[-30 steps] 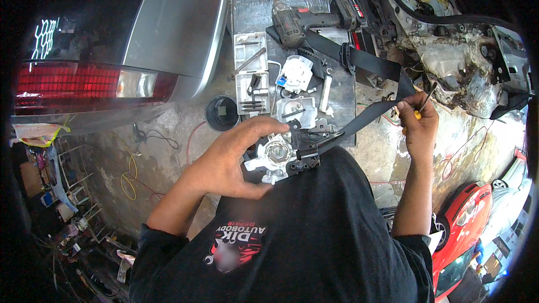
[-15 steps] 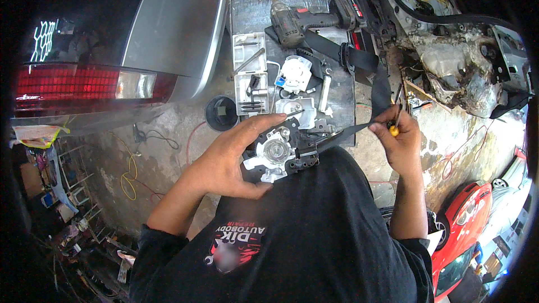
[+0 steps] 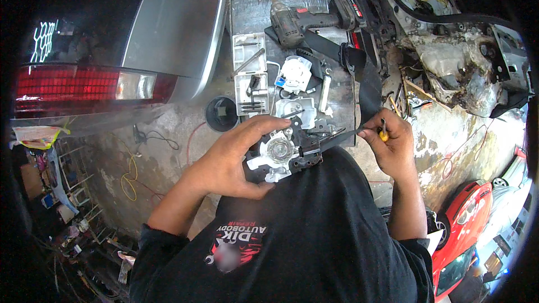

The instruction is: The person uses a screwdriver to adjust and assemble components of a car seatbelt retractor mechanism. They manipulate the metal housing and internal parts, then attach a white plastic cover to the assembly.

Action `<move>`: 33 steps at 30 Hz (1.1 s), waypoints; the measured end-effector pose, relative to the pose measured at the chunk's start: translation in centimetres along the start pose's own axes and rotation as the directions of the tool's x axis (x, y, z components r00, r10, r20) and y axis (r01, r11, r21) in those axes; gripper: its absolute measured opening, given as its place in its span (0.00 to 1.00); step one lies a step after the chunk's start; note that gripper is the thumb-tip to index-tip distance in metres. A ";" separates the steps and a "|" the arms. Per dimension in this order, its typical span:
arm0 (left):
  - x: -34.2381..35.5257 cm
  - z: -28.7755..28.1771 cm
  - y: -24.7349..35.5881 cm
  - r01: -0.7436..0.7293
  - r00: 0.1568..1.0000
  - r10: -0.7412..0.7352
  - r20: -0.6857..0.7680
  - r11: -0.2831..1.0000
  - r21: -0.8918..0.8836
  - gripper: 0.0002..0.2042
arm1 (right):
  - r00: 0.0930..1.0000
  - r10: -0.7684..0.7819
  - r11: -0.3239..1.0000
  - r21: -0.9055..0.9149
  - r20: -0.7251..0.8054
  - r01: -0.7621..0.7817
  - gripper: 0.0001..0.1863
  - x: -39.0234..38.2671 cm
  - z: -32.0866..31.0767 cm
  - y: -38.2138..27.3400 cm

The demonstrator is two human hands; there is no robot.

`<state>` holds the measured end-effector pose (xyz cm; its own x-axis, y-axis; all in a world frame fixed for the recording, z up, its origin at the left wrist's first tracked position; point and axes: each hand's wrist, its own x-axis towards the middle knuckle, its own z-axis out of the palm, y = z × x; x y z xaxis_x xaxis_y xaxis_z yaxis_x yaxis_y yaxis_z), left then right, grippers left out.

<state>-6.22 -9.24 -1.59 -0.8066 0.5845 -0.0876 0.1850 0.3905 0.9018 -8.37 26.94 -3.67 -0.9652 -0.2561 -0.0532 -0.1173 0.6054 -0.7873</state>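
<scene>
My left hand (image 3: 224, 157) is wrapped round a seat belt retractor (image 3: 281, 150), its thumb below and fingers above. A round clear-and-white spool cover faces up on the retractor's dark metal frame. Black belt webbing (image 3: 370, 87) runs out of its right side to my right hand (image 3: 390, 143), where thumb and finger pinch it. Tucked in that same hand is a small screwdriver with a yellow handle (image 3: 384, 134). Beyond my right hand, the webbing bends up and back onto the bench, passing a black belt guide (image 3: 351, 59).
A dark work table (image 3: 252, 8) holds a cordless impact driver (image 3: 289, 25), white compartment trays (image 3: 250, 50) with bits, a white plastic cover (image 3: 295, 74) and a wrench (image 3: 325, 94). A black bucket (image 3: 221, 113) stands left of it. Car bodywork (image 3: 168, 39) flanks the left; cables lie on the floor.
My right hand has shifted a little left, closer to the retractor, with the webbing and screwdriver. The retractor has moved slightly right and turned a bit in my left hand.
</scene>
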 end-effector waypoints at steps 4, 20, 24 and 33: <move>0.0 0.1 -0.1 -0.006 1.000 0.006 -0.006 1.000 -0.019 0.48 | 1.000 -0.016 1.000 -0.025 0.008 0.016 0.11 0.4 -0.2 -0.3; -1.1 0.6 -1.3 -0.040 0.998 0.036 -0.059 0.997 -0.060 0.44 | 0.987 -0.071 0.997 0.036 0.141 0.067 0.11 -0.9 0.4 -1.0; -0.8 0.7 -0.9 -0.040 0.998 0.038 -0.059 0.999 -0.033 0.44 | 1.000 0.005 1.000 0.010 0.026 -0.005 0.11 -0.6 0.0 -0.1; -1.1 0.8 -1.3 -0.055 0.996 0.052 -0.076 0.998 -0.040 0.46 | 0.850 0.374 0.904 0.349 -0.370 -0.246 0.07 1.4 -5.3 6.2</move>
<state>-5.10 -9.85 -3.05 -0.8363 0.5483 -0.0084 0.2066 0.3293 0.9214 -11.70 34.32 -5.36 -0.9511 0.2876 -0.1122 0.2128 0.3474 -0.9133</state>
